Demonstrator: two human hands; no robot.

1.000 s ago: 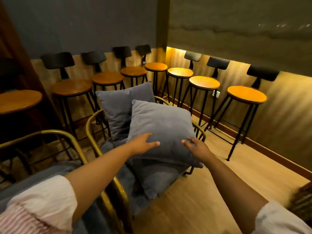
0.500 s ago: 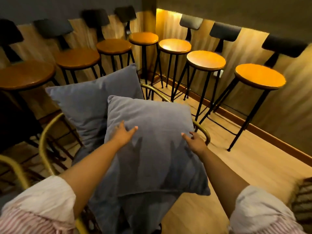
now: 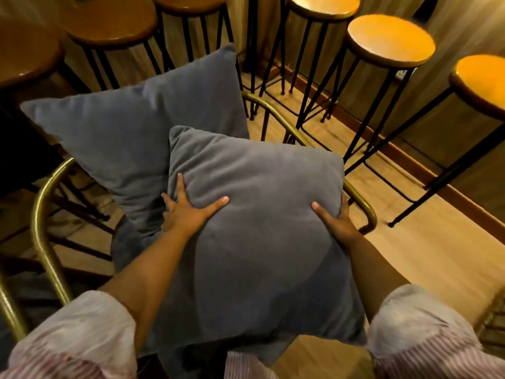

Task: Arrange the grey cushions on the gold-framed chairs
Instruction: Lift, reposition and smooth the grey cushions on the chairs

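Both hands, left hand (image 3: pixel 185 212) and right hand (image 3: pixel 334 221), grip the square grey velvet cushion (image 3: pixel 254 242) by its side edges, fingers curled in, over the gold-framed chair (image 3: pixel 41 214). Looks soft, light, squishy; edges seem the best hold.

1. There is a single view, from a camera worn on the person's head, so no second view shares any part of the scene.
2. It faces forward and steeply down, over both forearms and the rolled striped sleeves (image 3: pixel 73 335) at the bottom edge.
3. It sits close: the left hand (image 3: pixel 188 212) and right hand (image 3: pixel 334 218) lie near the middle of the frame, pressed on the front grey cushion (image 3: pixel 259 255).
4. Beyond the hands, the second grey cushion (image 3: pixel 131 124) and the gold chair frame (image 3: pixel 43 214) fill the mid-ground.
5. Farthest from the hands, along the top edge, the wide lens takes in round wooden stools (image 3: pixel 390 41) and the floor (image 3: pixel 426 258) to the right.
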